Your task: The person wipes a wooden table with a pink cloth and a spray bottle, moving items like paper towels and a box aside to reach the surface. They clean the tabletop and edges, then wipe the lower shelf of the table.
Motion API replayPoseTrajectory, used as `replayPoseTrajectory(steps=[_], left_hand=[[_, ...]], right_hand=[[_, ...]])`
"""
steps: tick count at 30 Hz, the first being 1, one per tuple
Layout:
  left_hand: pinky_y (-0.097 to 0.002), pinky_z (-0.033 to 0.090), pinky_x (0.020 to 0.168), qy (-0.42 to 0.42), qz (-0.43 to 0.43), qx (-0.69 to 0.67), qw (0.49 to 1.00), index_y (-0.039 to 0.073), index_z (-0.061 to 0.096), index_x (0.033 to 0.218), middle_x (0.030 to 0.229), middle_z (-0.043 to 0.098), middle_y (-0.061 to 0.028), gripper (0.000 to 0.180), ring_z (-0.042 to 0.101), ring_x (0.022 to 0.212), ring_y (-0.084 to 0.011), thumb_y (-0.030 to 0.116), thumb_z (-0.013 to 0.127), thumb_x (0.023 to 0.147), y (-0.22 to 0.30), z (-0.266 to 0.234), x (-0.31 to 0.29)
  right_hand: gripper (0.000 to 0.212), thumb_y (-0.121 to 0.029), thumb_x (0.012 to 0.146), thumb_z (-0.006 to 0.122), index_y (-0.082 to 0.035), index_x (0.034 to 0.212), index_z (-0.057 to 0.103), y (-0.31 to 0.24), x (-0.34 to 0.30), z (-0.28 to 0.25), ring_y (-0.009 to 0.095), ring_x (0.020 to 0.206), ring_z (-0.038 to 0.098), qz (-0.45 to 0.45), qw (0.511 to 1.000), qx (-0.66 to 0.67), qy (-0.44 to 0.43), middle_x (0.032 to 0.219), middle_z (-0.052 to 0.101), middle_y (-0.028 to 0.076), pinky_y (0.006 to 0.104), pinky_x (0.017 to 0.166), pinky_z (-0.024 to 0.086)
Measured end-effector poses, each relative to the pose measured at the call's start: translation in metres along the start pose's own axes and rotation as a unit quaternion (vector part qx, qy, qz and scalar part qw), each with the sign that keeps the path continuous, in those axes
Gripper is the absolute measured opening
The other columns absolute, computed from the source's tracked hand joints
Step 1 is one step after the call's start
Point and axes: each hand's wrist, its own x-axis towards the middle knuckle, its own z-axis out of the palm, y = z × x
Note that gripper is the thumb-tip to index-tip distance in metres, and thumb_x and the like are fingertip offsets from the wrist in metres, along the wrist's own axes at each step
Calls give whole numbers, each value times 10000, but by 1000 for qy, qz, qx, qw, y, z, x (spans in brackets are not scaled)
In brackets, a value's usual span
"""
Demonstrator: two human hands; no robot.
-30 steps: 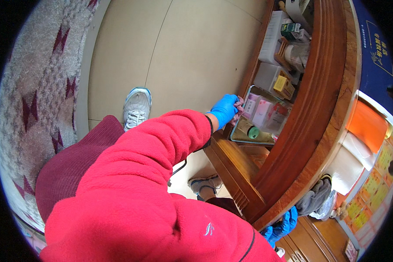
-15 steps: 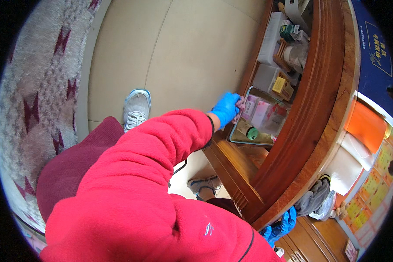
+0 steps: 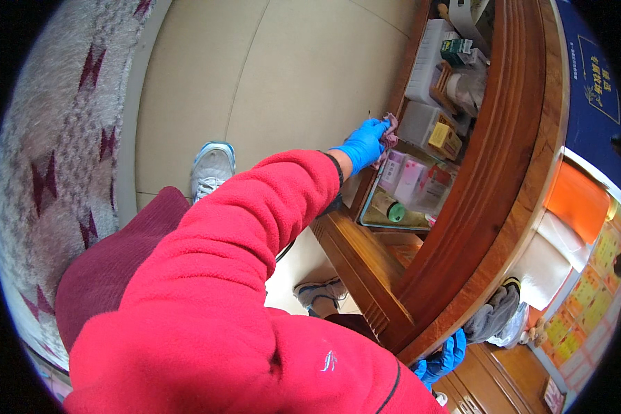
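Observation:
My left hand point(image 3: 366, 145), in a blue glove, is closed on a crumpled mauve cloth point(image 3: 389, 130). The cloth lies against the front edge of a low wooden shelf under the table. Beside it a glass-edged tray point(image 3: 401, 226) holds pink-and-white boxes point(image 3: 408, 175) and a jar with a green lid point(image 3: 396, 211). My right hand point(image 3: 443, 359), also blue-gloved, has its fingers bent and close together at the rim of the wooden table point(image 3: 455, 303). The red sleeve and the rim partly hide it.
Farther along the shelf are clear plastic bins point(image 3: 424, 65), a yellow box point(image 3: 446, 141) and a green box point(image 3: 456, 50). A dark blue box point(image 3: 593, 90), an orange tissue box point(image 3: 578, 200) and a grey cloth point(image 3: 490, 317) lie on the tabletop. A patterned plush cover point(image 3: 69, 138) borders the left.
My left hand has slid with the cloth away from me along the shelf edge, from beside the pink boxes to near the yellow box. My right hand stays at the table rim.

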Motion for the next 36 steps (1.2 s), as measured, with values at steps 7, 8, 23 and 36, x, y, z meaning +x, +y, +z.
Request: replayPoseTrajectory(steps=[7, 8, 23, 36], left_hand=[[-519, 512, 895, -50, 139, 302, 942, 97, 387, 1499, 1268, 503, -269, 707, 585, 1059, -465, -60, 556, 830, -28, 18, -93], [-497, 508, 905, -38, 110, 330, 937, 75, 477, 1410, 1283, 509, -262, 573, 590, 1044, -452, -32, 541, 850, -31, 24, -93], [-503, 496, 831, -129, 117, 224, 959, 80, 497, 1343, 1103, 592, -170, 472, 585, 1017, -394, 19, 543, 877, -38, 20, -128], [-502, 507, 806, -172, 116, 479, 853, 114, 527, 1366, 1104, 616, -150, 470, 636, 981, -370, 187, 617, 911, -11, -10, -136]], right_hand=[[698, -599, 928, 564, -80, 1392, 522, 0, -2, 3, 371, 1330, 462, 16, 999, 36, 31, 1443, 473, 235, 508, 1140, 326], [698, -597, 928, 563, -79, 1395, 520, 0, -2, 4, 372, 1332, 460, 16, 999, 26, 26, 1445, 470, 235, 507, 1140, 327], [655, -532, 991, 469, -85, 1469, 437, -10, 5, 1, 398, 1338, 425, 21, 999, 34, -9, 1474, 401, 257, 522, 1123, 332], [653, -529, 996, 468, -79, 1468, 444, -13, 9, 0, 400, 1339, 431, 4, 1000, 24, -8, 1474, 412, 253, 522, 1123, 337]])
